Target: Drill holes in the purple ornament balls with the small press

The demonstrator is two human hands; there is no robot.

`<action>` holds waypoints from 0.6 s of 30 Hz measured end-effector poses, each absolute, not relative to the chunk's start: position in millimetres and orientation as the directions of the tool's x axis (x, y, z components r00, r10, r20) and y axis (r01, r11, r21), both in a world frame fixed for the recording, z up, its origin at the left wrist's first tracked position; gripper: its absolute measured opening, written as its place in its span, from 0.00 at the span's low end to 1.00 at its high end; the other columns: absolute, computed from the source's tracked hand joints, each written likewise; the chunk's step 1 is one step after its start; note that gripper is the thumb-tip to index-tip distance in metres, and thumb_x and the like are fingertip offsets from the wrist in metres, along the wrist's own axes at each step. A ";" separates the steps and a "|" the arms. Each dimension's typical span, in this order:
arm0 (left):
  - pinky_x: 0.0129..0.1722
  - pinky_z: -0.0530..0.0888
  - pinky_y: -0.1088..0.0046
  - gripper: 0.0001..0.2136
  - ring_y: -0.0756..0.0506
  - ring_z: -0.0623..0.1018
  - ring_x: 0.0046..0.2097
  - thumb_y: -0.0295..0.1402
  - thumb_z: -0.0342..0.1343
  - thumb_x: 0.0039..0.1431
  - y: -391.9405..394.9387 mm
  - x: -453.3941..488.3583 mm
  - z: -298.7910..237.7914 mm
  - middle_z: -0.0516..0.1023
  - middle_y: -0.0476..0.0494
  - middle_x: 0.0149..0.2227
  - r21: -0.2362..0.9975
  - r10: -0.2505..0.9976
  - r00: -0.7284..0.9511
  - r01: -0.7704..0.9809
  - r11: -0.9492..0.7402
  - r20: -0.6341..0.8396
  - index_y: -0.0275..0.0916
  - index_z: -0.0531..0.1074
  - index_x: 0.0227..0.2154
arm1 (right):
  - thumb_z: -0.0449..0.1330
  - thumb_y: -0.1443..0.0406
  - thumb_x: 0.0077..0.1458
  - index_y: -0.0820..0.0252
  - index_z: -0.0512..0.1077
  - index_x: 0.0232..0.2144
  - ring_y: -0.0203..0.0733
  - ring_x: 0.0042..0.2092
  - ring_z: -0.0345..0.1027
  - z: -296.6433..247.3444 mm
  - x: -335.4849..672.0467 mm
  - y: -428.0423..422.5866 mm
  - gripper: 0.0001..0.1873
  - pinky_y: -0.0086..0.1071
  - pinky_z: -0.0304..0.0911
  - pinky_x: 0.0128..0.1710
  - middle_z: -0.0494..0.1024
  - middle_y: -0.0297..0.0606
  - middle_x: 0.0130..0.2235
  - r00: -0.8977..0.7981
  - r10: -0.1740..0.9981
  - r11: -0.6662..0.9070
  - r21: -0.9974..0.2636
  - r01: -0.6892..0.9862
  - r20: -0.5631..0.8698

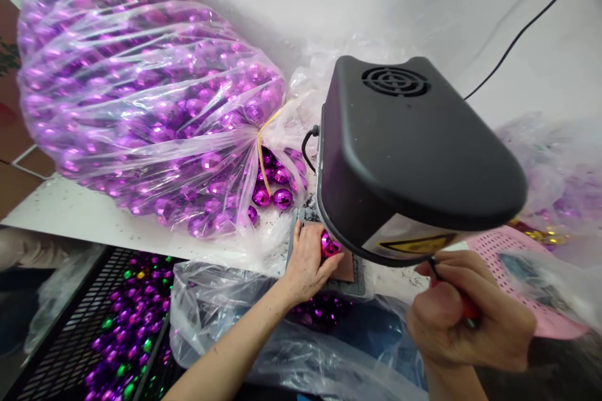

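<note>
1 head-worn camera looks forward and down from close above the left hand (308, 261) and right hand (473, 313).

The left hand (305, 263) is bare, with slim fingers and a rounded back. A few small dark specks dot the left forearm (235, 351), which is also bare and narrows toward the wrist. The right hand (493, 326) is bare, its thumb broad, its knuckles softly rounded; the right forearm (451, 382) shows uncovered.
</note>
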State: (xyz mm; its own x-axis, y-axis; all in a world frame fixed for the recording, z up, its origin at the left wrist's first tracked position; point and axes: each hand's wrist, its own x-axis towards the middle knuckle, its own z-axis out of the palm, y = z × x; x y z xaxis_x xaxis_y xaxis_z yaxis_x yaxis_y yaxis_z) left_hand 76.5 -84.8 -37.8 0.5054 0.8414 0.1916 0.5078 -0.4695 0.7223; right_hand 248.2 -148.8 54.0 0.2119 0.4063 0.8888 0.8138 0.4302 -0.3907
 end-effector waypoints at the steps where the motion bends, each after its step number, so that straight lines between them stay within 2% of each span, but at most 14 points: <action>1: 0.69 0.52 0.41 0.13 0.37 0.73 0.55 0.41 0.52 0.66 -84.7 76.1 -38.1 0.76 0.39 0.49 0.722 0.840 0.506 0.505 -0.473 0.197 0.42 0.72 0.49 | 0.57 0.69 0.57 0.64 0.69 0.30 0.33 0.32 0.66 52.7 247.1 -150.1 0.03 0.28 0.61 0.29 0.68 0.35 0.29 0.214 0.427 0.409 -0.399 0.821 0.878; 5: 0.69 0.52 0.41 0.14 0.37 0.73 0.55 0.41 0.51 0.67 -84.1 74.8 -38.0 0.76 0.39 0.49 0.717 0.838 0.509 0.508 -0.477 0.197 0.42 0.72 0.50 | 0.57 0.71 0.55 0.63 0.71 0.33 0.35 0.34 0.66 45.8 248.0 -155.6 0.04 0.29 0.61 0.30 0.69 0.35 0.29 0.176 0.468 0.406 -0.388 0.828 0.866; 9: 0.69 0.52 0.41 0.16 0.37 0.73 0.55 0.41 0.50 0.67 -84.2 75.2 -37.9 0.76 0.36 0.49 0.717 0.841 0.508 0.516 -0.469 0.184 0.39 0.70 0.52 | 0.58 0.72 0.52 0.63 0.72 0.37 0.34 0.33 0.65 36.7 247.4 -152.6 0.08 0.31 0.62 0.32 0.69 0.33 0.28 0.177 0.392 0.451 -0.356 0.818 0.903; 12: 0.69 0.53 0.41 0.16 0.36 0.74 0.55 0.41 0.50 0.68 -84.5 75.8 -39.0 0.76 0.37 0.49 0.721 0.846 0.499 0.515 -0.464 0.188 0.40 0.70 0.53 | 0.55 0.73 0.53 0.63 0.73 0.37 0.36 0.34 0.66 30.5 242.1 -147.0 0.10 0.31 0.63 0.32 0.69 0.35 0.29 0.227 0.329 0.445 -0.363 0.819 0.917; 18: 0.69 0.53 0.42 0.16 0.37 0.73 0.57 0.41 0.51 0.67 -84.8 74.8 -37.6 0.76 0.38 0.51 0.709 0.840 0.502 0.515 -0.482 0.206 0.43 0.69 0.53 | 0.55 0.72 0.53 0.62 0.73 0.34 0.38 0.36 0.68 22.5 235.8 -143.1 0.07 0.34 0.66 0.36 0.71 0.36 0.30 0.286 0.285 0.433 -0.389 0.813 0.915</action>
State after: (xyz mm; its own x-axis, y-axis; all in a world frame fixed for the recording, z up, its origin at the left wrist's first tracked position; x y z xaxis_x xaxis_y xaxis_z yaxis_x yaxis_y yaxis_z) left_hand 74.8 -84.8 -37.6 0.5016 0.8401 0.2063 0.5151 -0.4817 0.7090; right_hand 235.8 -143.1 22.5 0.2859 0.2850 0.9149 0.8130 0.4332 -0.3890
